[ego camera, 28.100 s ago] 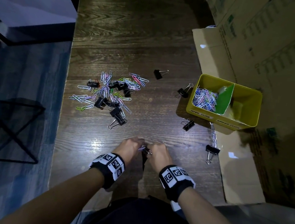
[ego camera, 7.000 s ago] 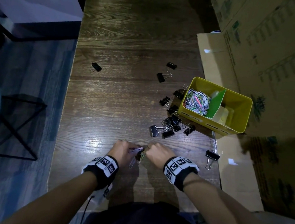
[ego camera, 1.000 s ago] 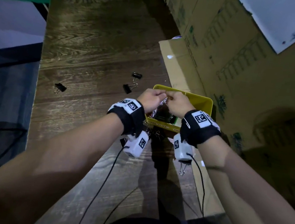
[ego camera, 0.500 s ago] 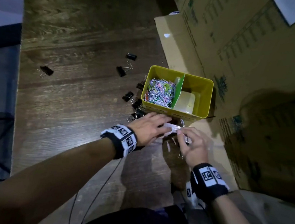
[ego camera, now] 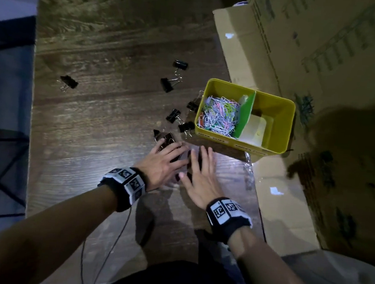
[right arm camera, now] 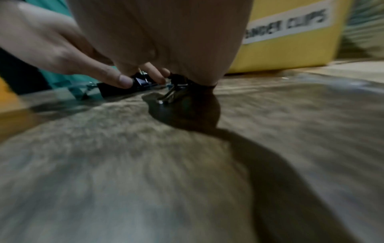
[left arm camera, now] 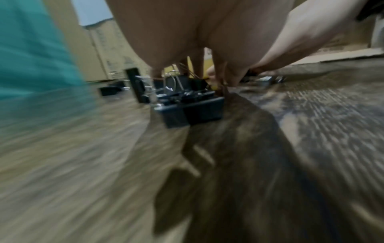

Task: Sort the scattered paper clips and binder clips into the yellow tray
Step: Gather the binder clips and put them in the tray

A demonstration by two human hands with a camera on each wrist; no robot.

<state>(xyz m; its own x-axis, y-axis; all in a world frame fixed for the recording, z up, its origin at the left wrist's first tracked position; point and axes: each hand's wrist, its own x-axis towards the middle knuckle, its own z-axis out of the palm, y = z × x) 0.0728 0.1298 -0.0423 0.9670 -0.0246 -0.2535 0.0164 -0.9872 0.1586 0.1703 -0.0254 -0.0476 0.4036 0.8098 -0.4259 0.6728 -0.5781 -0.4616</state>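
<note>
The yellow tray [ego camera: 270,146] sits right of centre in the head view, on the wooden surface [ego camera: 93,120] against a flat sheet of cardboard [ego camera: 239,55]. A green divider [ego camera: 245,115] splits it: the left compartment holds a heap of coloured paper clips [ego camera: 218,117], the right one a pale card on its floor. Only the head view shows the tray's inside.

Black binder clips [ego camera: 173,115] lie scattered just left of the tray; three more lie further toward the upper left. A cluster of binder clips [ego camera: 167,140] sits just below the tray's left corner, under both hands. The left hand [ego camera: 164,162] lies flat on it with fingers spread; the right hand [ego camera: 201,177] lies beside it, fingers straight and near together, touching the left fingertips.

The left wrist view, blurred, shows the clips bunched under the fingers [left arm camera: 230,77]. The right wrist view alone shows a wire handle poking out beneath the right palm and the left fingers [right arm camera: 122,80] pressing a black clip. It also shows the tray's white label [right arm camera: 286,24], reading roughly "BINDER CLIPS". In the head view both front labels are too small to read.
</note>
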